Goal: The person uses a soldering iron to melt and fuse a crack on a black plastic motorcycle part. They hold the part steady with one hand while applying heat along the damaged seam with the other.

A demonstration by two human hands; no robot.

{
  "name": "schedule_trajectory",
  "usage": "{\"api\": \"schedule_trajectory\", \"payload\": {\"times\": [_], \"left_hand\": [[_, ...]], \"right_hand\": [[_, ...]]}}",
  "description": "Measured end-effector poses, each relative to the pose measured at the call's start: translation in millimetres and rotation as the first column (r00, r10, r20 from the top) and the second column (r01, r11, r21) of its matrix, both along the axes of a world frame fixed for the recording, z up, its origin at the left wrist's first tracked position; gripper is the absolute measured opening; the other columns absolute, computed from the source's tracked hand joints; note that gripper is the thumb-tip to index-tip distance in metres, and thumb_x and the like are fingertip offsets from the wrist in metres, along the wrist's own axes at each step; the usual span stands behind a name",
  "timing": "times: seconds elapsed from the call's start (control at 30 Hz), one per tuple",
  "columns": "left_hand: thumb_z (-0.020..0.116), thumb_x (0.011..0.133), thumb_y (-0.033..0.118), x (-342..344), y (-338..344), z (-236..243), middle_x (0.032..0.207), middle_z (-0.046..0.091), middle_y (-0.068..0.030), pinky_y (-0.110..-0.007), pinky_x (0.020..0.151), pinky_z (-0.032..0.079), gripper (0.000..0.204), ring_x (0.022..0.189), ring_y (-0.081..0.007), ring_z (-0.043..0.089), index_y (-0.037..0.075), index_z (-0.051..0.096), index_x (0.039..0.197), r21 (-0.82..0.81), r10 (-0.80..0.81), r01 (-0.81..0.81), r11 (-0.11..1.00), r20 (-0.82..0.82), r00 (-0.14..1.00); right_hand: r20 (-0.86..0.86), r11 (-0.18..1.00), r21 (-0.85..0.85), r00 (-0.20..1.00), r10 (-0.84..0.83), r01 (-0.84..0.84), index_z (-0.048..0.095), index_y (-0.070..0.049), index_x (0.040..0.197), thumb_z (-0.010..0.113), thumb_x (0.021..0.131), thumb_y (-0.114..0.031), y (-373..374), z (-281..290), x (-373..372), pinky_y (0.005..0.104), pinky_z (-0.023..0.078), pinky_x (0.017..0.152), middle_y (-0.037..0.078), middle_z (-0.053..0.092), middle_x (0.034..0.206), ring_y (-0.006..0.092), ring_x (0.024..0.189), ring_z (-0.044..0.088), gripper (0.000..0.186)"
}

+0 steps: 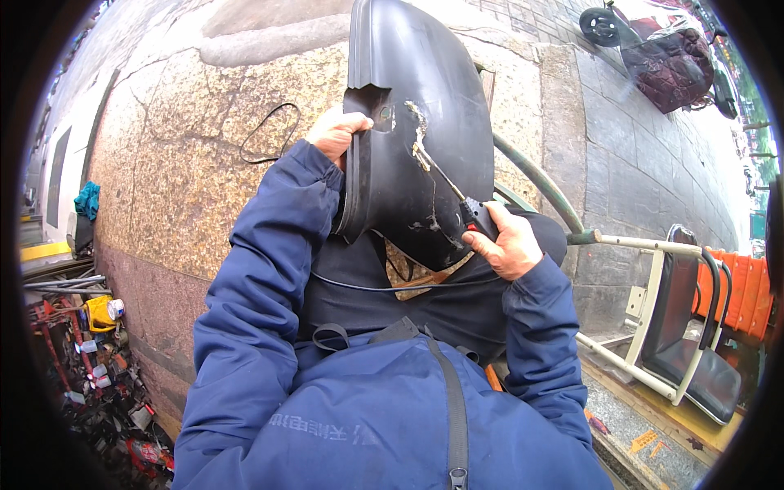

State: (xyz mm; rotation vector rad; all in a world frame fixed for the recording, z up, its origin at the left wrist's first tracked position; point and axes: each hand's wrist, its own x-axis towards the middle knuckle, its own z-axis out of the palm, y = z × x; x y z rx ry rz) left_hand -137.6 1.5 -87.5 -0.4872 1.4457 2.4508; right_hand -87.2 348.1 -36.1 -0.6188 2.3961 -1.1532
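Right here before me, a curved black plastic shell leans over my lap, a pale, rough seam running along its face. My left grip is closed on its left rim, beside a jagged notch. My right grip is wrapped around the dark handle of a thin-shafted tool, its tip at the seam. A dark cable crosses my lap. Farther left, a loop of black cord lies on mottled paving; at right stands a black-padded chair.
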Motion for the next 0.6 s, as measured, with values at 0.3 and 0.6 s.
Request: {"api": "schedule_trajectory", "payload": {"times": [0.3,0.6], "left_hand": [[0.059,0.092,0.003,-1.5,-2.5,-3.6,0.081,0.066,-0.0066,-0.037,0.061,0.06,0.006,0.065,-0.0201,0.069,0.005,0.062,0.096,0.017,-0.005,0.004,1.0,0.07,0.998],[0.059,0.091,0.004,-0.2,-1.9,2.7,0.079,0.065,-0.0056,-0.036,0.06,0.059,0.004,0.063,-0.0194,0.068,0.005,0.061,0.094,0.025,-0.037,0.038,0.999,-0.008,0.999]], "right_hand": [[0.026,1.0,0.007,1.0,-0.001,0.001,0.061,-0.004,0.117,0.079,0.089,-0.02,3.2,0.3,0.8,0.0377,0.053,0.075,0.018,0.069,0.088,0.0332,0.08,0.069,0.036],[0.017,0.999,0.041,1.0,-0.002,0.001,0.061,-0.003,0.115,0.08,0.088,-0.021,7.4,1.9,-1.3,0.0392,0.053,0.074,0.019,0.068,0.087,0.0351,0.08,0.069,0.038]]}}
